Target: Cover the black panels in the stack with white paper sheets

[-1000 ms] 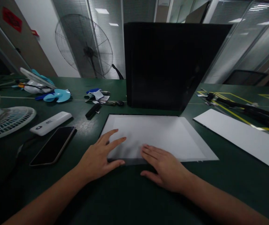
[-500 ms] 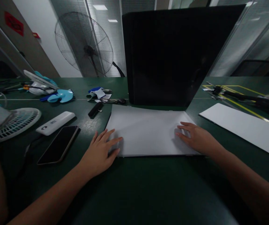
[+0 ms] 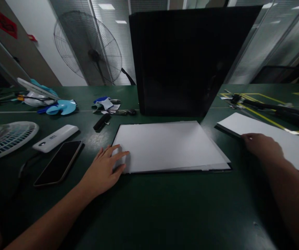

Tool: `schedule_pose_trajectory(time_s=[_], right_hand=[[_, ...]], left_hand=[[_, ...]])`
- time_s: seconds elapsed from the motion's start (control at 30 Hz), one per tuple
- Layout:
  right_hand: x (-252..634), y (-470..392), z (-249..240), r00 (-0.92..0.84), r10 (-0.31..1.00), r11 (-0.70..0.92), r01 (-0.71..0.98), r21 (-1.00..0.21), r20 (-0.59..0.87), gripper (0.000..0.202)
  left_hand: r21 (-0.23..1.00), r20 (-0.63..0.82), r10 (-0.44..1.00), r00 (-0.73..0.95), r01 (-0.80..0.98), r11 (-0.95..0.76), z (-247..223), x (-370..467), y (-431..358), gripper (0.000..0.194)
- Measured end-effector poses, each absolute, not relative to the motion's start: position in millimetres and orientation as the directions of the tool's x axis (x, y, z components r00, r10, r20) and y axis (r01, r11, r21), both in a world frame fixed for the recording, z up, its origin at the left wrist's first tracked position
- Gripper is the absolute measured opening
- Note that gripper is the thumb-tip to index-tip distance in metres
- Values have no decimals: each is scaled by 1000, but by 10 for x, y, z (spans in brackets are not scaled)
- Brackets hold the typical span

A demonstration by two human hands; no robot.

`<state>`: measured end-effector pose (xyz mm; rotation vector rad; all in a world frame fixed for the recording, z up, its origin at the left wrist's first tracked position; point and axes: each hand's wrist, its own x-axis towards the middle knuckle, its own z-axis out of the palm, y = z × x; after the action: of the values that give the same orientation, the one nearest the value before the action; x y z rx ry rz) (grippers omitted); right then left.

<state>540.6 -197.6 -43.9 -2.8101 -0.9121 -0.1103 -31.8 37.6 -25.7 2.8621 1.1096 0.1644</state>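
Note:
White sheets (image 3: 162, 146) lie on a thin dark-edged panel on the green table, their layers fanned slightly apart at the right side. My left hand (image 3: 105, 170) rests on the left edge of these sheets, fingers spread. At the right, my right hand (image 3: 264, 147) has its fingers pinched together on the near edge of a second white stack (image 3: 274, 139). The large black panel (image 3: 191, 62) stands upright behind the middle sheets.
On the left are a phone (image 3: 59, 163), a white power bank (image 3: 56, 138), a small white fan (image 3: 14, 137) and light blue fan blades (image 3: 61, 107). A small black object (image 3: 102, 122) lies behind my left hand. A black tripod-like rod (image 3: 276, 107) lies back right.
My right hand has left the middle sheets and moved right to the second stack, pinching its edge. The top sheet in the middle now lies flatter. My left hand stays on the sheets.

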Motion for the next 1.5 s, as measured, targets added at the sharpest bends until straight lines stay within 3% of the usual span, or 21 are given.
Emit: schedule_pose_trajectory(time_s=[0.13, 0.33, 0.43, 0.53, 0.67, 0.8, 1.0, 1.1, 1.2, 1.3, 1.4, 1.5], right_hand=[[5227, -1971, -279, 873, 465, -872, 481, -96, 145, 50], [4759, -1905, 98, 872, 386, -895, 433, -107, 301, 49], [4229, -1737, 258, 780, 478, -834, 548, -70, 404, 45], [3562, -1547, 263, 575, 725, -628, 778, 22, 380, 35], [2847, -1378, 60, 155, 970, -166, 985, 45, 185, 32], [2519, -1313, -138, -189, 975, 198, 978, -70, 116, 39], [2422, -1323, -113, -423, 901, 425, 812, -400, 99, 67], [2674, -1286, -114, -279, 947, 319, 880, -351, 162, 67], [3235, -1244, -180, 157, 963, -124, 980, -155, 220, 71], [3845, -1278, -222, 555, 823, -558, 830, -4, 120, 84], [4122, -1357, -181, 692, 722, -691, 722, 38, -4, 77], [4004, -1389, -114, 683, 731, -682, 730, 46, 3, 65]], left_hand=[[117, 56, 687, 725, 678, -726, -246, -320, 383, 51], [131, 58, 691, 721, 681, -721, -233, -316, 382, 51], [157, 34, 704, 709, 692, -705, -251, -316, 387, 53], [177, 40, 712, 701, 696, -696, -266, -307, 387, 53], [233, 73, 737, 672, 707, -667, -265, -290, 378, 52], [299, 90, 791, 606, 741, -601, -250, -271, 357, 70], [227, 33, 825, 564, 800, -556, -253, -213, 338, 79], [222, 37, 834, 550, 809, -544, -287, -219, 364, 70], [250, 73, 825, 560, 791, -559, -315, -249, 406, 61], [281, 115, 821, 559, 775, -567, -327, -275, 443, 56], [288, 119, 825, 552, 776, -561, -332, -284, 461, 54], [273, 112, 809, 576, 765, -583, -335, -282, 461, 54]])
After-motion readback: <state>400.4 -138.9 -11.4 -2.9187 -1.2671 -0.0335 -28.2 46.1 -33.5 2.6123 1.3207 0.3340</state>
